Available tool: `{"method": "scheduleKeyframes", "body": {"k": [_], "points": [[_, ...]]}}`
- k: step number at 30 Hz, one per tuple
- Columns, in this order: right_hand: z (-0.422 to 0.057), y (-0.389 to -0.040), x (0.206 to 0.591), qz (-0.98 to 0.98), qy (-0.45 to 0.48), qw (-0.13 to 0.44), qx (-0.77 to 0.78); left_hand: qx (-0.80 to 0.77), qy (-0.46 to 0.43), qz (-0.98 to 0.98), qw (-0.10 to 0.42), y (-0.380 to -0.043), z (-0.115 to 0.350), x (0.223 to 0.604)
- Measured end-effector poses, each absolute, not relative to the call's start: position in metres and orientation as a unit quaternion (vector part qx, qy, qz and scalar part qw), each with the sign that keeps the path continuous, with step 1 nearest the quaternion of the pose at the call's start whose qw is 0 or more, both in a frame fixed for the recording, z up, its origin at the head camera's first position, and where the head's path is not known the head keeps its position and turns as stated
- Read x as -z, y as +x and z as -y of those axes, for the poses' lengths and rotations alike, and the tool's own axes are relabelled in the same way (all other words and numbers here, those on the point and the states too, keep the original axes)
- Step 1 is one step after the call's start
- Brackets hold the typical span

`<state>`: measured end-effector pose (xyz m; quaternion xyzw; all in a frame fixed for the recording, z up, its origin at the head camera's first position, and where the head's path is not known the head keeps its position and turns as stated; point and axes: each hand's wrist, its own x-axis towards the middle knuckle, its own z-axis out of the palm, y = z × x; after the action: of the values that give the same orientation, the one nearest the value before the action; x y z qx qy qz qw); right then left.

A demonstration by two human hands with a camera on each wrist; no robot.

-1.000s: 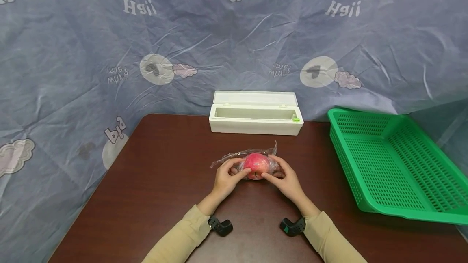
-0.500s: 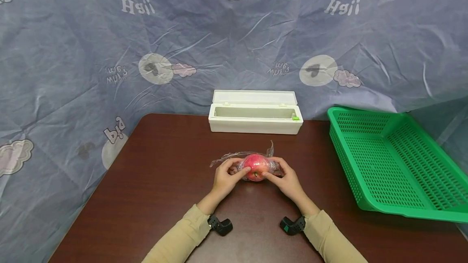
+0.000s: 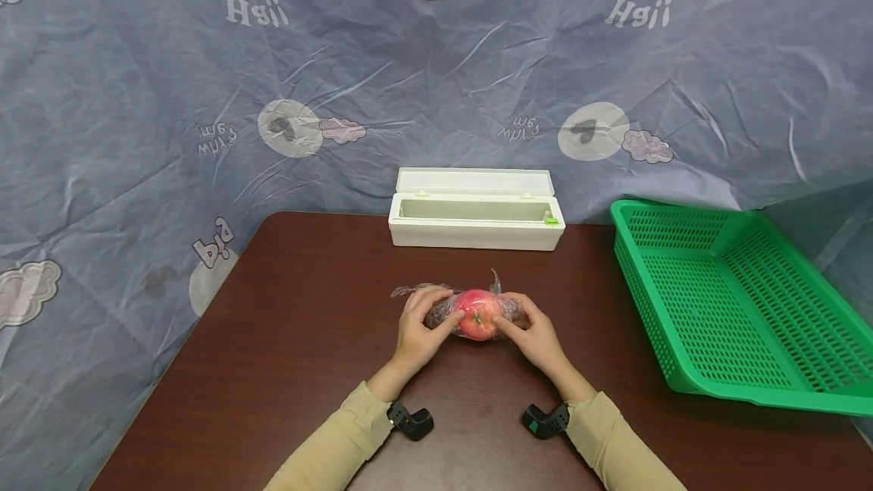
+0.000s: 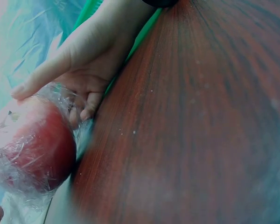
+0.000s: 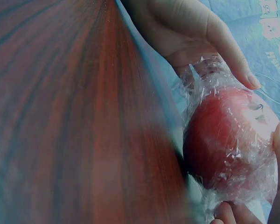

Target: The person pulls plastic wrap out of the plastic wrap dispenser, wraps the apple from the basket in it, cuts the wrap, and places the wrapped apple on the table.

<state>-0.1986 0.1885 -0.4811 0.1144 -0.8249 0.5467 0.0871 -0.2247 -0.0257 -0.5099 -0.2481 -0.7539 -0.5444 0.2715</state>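
A red apple (image 3: 479,314) wrapped in clear cling film (image 3: 442,314) sits on the table near its middle, stem showing on the side toward the person. My left hand (image 3: 417,336) grips its left side, thumb on the apple's near face and fingers behind among bunched film. From the other side my right hand (image 3: 535,333) holds it the same way, its thumb (image 4: 42,79) beside the stem in the left wrist view. Crinkled film covers the apple (image 5: 228,140) in the right wrist view. A loose film tail (image 3: 495,280) sticks up behind it.
A white lidded box (image 3: 477,236), long and narrow with its lid raised and a small green piece at its right end, stands at the table's back. To the right is a green plastic basket (image 3: 641,301). A printed blue cloth (image 3: 423,82) hangs behind the table (image 3: 293,309).
The apple has turned between the hands, its stem now facing more upward. The loose film tail behind has dropped lower and shifted left. Both hands stay at the apple's sides.
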Motion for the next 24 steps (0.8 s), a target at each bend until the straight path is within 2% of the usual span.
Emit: {"method": "scheduleKeyframes", "body": {"k": [7, 17, 24], "points": [[-0.196, -0.211, 0.508, 0.831, 0.107, 0.090, -0.539, 0.561, -0.262, 0.746, 0.243, -0.204, 0.025, 0.478], [-0.196, -0.211, 0.508, 0.838, 0.089, 0.078, -0.533, 0.562, -0.240, 0.760, 0.224, -0.224, 0.024, 0.511], [-0.193, -0.209, 0.503, 0.846, 0.087, 0.095, -0.517, 0.570, -0.228, 0.761, 0.211, -0.227, 0.026, 0.518]]}}
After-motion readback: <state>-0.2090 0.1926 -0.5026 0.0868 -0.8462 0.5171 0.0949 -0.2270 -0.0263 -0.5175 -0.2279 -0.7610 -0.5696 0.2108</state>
